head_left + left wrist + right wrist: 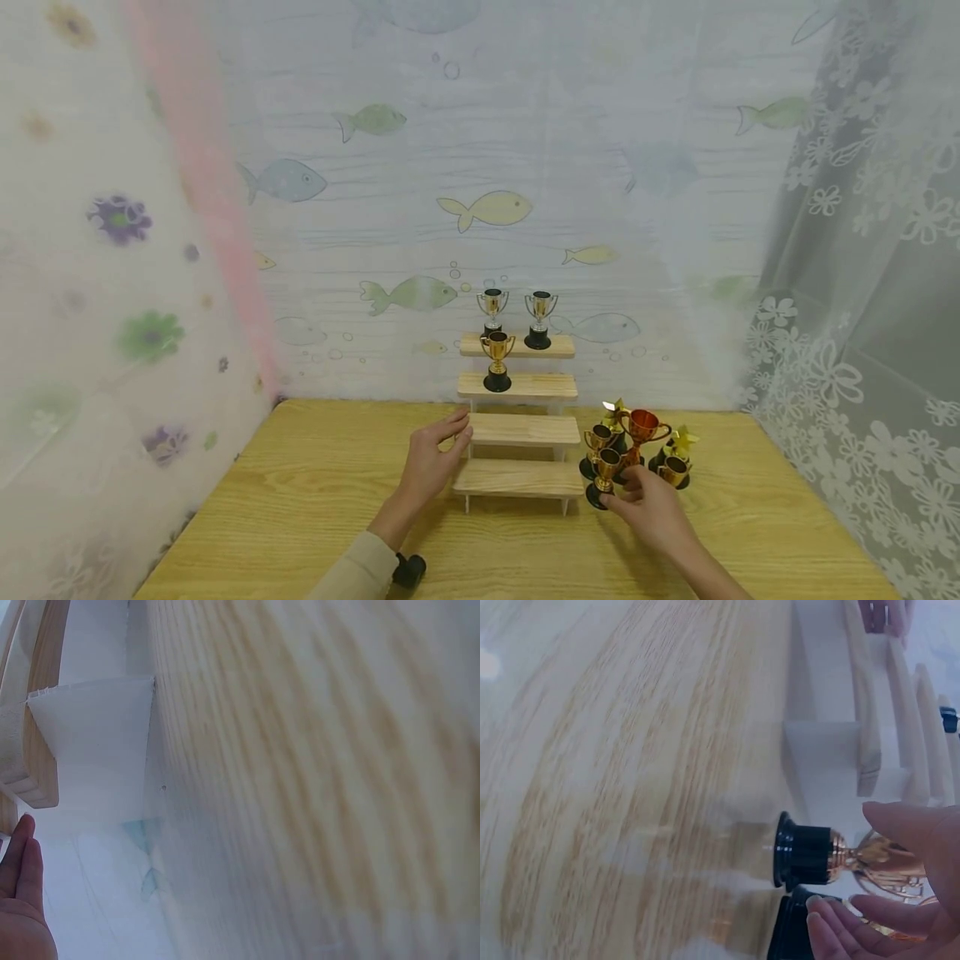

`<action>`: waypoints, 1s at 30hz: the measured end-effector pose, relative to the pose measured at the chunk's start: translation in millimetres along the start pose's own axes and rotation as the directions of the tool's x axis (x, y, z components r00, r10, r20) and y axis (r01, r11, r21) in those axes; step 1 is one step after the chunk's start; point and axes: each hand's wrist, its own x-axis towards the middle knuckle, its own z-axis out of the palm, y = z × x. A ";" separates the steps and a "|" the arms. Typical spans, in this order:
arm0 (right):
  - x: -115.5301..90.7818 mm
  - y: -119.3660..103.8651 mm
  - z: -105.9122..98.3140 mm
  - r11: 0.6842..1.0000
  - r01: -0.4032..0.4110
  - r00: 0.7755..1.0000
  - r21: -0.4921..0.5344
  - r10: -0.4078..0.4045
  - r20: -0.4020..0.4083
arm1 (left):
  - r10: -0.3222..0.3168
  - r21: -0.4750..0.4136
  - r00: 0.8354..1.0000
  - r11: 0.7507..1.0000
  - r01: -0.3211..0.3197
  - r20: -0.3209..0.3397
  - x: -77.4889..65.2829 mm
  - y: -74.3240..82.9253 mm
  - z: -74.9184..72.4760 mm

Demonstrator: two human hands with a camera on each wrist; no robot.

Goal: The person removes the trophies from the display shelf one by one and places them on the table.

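A four-step wooden display stand (517,477) stands on the table. My left hand (433,454) is at the left end of its second step from the bottom, fingertips right at the edge. In the left wrist view its fingers (30,862) look fairly straight beside the boards. My right hand (651,504) has thumb and fingers around a small bronze trophy cup (606,467) with a black base (806,855), at the front of a group of trophies. That base is close to the tabletop. Behind it are another bronze cup (599,437) and a larger red-gold cup (643,427).
Two silver cups (540,312) stand on the top step, and a gold cup (497,358) on the step below. Star-topped trophies (683,442) and another bronze cup (674,472) are at the right. A black object (409,570) shows beside the left sleeve. Patterned curtains (600,167) surround the table.
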 end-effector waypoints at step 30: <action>-10.9 -48.9 -18.4 0.992 0.128 0.991 -0.013 -0.129 -0.044 | 0.016 -0.009 1.000 1.000 -0.016 0.004 -0.9 2.8 -1.6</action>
